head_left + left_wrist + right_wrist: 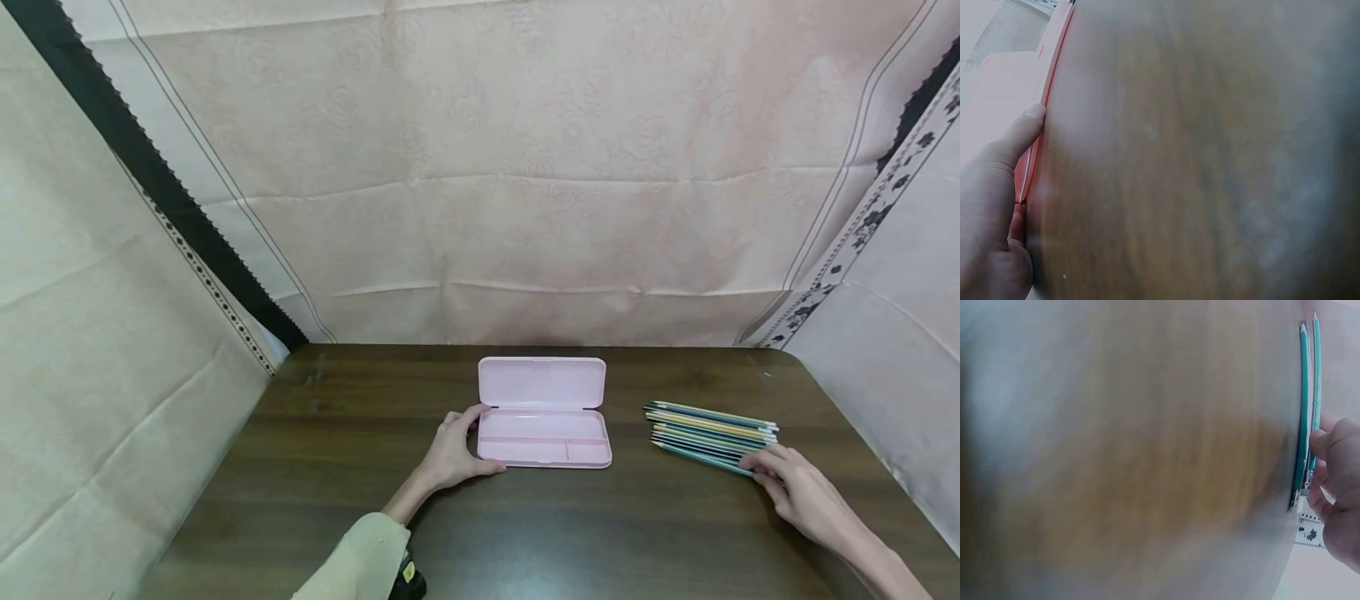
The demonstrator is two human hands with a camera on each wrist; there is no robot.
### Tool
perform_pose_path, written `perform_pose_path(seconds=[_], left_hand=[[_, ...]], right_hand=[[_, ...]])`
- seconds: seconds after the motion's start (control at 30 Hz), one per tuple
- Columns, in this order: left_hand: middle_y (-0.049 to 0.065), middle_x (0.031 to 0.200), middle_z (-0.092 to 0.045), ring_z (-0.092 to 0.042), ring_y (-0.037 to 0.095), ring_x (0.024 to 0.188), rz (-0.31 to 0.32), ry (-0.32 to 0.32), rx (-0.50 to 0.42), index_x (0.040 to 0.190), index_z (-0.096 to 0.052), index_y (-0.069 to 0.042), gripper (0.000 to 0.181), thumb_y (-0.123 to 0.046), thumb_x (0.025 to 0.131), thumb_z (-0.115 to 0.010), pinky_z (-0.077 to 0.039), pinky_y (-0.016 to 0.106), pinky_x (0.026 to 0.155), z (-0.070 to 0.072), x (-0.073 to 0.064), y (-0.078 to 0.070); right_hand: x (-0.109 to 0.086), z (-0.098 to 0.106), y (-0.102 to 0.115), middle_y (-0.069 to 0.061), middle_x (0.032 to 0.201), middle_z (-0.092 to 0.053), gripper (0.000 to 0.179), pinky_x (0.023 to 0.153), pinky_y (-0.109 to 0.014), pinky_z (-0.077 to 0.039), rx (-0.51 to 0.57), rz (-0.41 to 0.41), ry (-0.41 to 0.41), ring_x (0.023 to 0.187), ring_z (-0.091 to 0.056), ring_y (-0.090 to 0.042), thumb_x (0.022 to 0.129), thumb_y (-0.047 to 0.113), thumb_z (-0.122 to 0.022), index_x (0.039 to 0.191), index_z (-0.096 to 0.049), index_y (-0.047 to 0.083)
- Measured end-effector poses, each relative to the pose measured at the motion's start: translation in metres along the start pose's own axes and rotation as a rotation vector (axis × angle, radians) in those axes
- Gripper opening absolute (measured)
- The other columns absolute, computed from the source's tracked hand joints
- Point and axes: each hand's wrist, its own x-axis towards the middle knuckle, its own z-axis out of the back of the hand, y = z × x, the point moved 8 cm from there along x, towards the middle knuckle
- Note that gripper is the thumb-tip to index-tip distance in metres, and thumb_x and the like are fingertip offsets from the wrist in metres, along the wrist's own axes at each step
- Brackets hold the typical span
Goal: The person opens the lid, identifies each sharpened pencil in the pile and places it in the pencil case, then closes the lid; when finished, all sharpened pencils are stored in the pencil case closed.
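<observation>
A pink pencil case (545, 427) lies with its lid (542, 382) raised at the back; thin ridges divide its inside, and no pencils lie in it. My left hand (452, 452) grips the case's left end, thumb along the front edge and fingers near the hinge. To the right, a row of several pencils (705, 429), teal, dark and yellowish, lies side by side with sharpened tips to the left. My right hand (798, 492) pinches a teal pencil (1316, 381) close to its eraser end, at the near side of the row. Another teal pencil (1303, 400) lies right beside it.
All this rests on a dark brown wooden table (315, 500). Pale patterned cloth (525, 183) hangs behind the table's far edge, with more cloth along both sides. A black strip (157, 167) runs down the left corner. The left sleeve (360, 558) is pale green.
</observation>
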Motion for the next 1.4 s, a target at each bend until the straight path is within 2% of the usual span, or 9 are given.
perform_pose_path(seconds=[0.17, 0.4, 0.53, 0.73, 1.07, 1.4], left_hand=[[0.008, 0.117, -0.059, -0.05, 0.027, 0.109, -0.006, -0.005, 0.001, 0.14, -0.052, -0.016, 0.088, -0.04, 0.066, -0.093, -0.047, 0.047, 0.086, 0.0, 0.0, 0.001], [0.008, 0.118, -0.059, -0.05, 0.027, 0.108, -0.012, -0.011, 0.01, 0.14, -0.053, -0.016, 0.088, -0.041, 0.065, -0.093, -0.047, 0.046, 0.086, -0.001, 0.0, 0.001], [0.008, 0.114, -0.059, -0.05, 0.026, 0.106, -0.014, -0.013, 0.001, 0.139, -0.053, -0.015, 0.089, -0.04, 0.065, -0.094, -0.046, 0.046, 0.085, 0.0, -0.001, -0.001], [0.008, 0.115, -0.058, -0.05, 0.025, 0.107, 0.002, -0.003, 0.001, 0.14, -0.052, -0.016, 0.089, -0.04, 0.065, -0.094, -0.046, 0.045, 0.085, -0.001, -0.001, -0.001], [0.008, 0.113, -0.058, -0.05, 0.025, 0.106, -0.011, -0.013, 0.012, 0.14, -0.053, -0.017, 0.09, -0.039, 0.064, -0.094, -0.047, 0.044, 0.084, 0.001, -0.001, -0.001], [0.008, 0.112, -0.059, -0.051, 0.026, 0.105, -0.021, -0.025, 0.003, 0.139, -0.053, -0.016, 0.089, -0.039, 0.063, -0.095, -0.047, 0.045, 0.084, 0.001, -0.001, -0.002]], right_hand=[[0.013, -0.004, 0.007, 0.005, 0.091, -0.062, 0.051, 0.068, -0.017, -0.039, 0.042, 0.017, 0.003, 0.08, -0.054, -0.008, 0.059, -0.024, -0.078, 0.091, -0.069, 0.015], [0.033, -0.015, 0.023, 0.005, 0.091, -0.063, 0.046, 0.073, -0.02, -0.04, 0.066, 0.064, -0.012, 0.085, -0.055, -0.012, 0.063, -0.022, -0.077, 0.09, -0.069, 0.015], [0.045, -0.025, 0.031, 0.006, 0.09, -0.063, 0.044, 0.072, -0.019, -0.042, 0.089, 0.085, 0.001, 0.081, -0.057, -0.012, 0.065, -0.022, -0.076, 0.09, -0.069, 0.014], [0.057, -0.039, 0.039, 0.006, 0.09, -0.063, 0.044, 0.069, -0.015, -0.041, 0.12, 0.066, 0.035, 0.08, -0.057, -0.009, 0.069, -0.023, -0.075, 0.091, -0.07, 0.014], [0.081, -0.059, 0.057, 0.004, 0.092, -0.062, 0.037, 0.063, -0.028, -0.048, 0.153, 0.037, 0.092, 0.078, -0.053, -0.005, 0.075, -0.019, -0.074, 0.095, -0.07, 0.012], [0.103, -0.076, 0.075, 0.007, 0.087, -0.057, 0.036, 0.063, -0.027, -0.049, 0.182, 0.022, 0.142, 0.076, -0.05, -0.005, 0.075, -0.017, -0.075, 0.094, -0.071, 0.012]])
